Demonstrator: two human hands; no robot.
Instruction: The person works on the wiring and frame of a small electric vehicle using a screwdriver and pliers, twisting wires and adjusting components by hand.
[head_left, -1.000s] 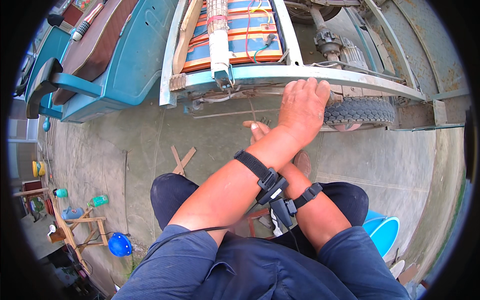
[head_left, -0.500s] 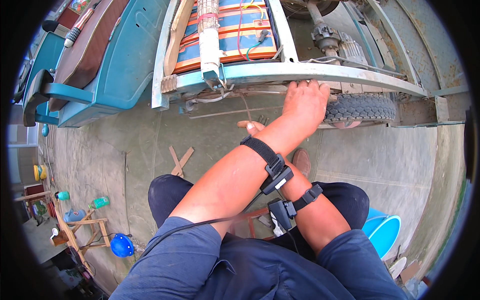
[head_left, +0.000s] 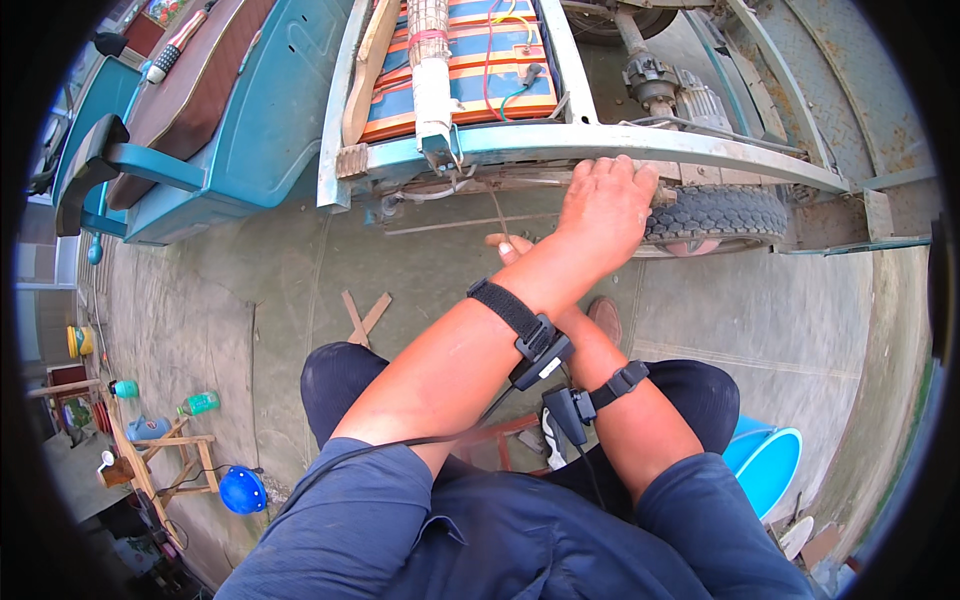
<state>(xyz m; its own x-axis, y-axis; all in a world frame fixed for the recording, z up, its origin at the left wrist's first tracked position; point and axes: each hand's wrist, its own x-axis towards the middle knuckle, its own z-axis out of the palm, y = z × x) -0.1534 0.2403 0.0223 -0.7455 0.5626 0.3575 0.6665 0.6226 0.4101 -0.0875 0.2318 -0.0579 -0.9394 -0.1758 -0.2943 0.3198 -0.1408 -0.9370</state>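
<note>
My forearms cross, left over right. My left hand [head_left: 607, 207] is at the lower edge of the pale blue metal frame rail [head_left: 720, 155], its fingers curled against it and the tips hidden. Below the rail, partly covered by my left forearm, my right hand [head_left: 513, 248] has its thumb and forefinger at the lower end of a thin brown cord [head_left: 501, 212]. That cord runs up toward the underside of the frame. Its other fingers are out of sight. Beside my left hand is a treaded tyre [head_left: 720, 213].
Orange-and-blue battery blocks [head_left: 475, 75] with wires sit inside the frame. A teal seat base [head_left: 255, 110] stands left. Crossed wood strips [head_left: 367, 318] lie on the floor. A blue bucket [head_left: 775, 465] is at my right, a blue helmet [head_left: 242, 490] at my left.
The view has shifted slightly, so the frame and seat appear a little further right. Both hands keep nearly the same places at the rail and the cord.
</note>
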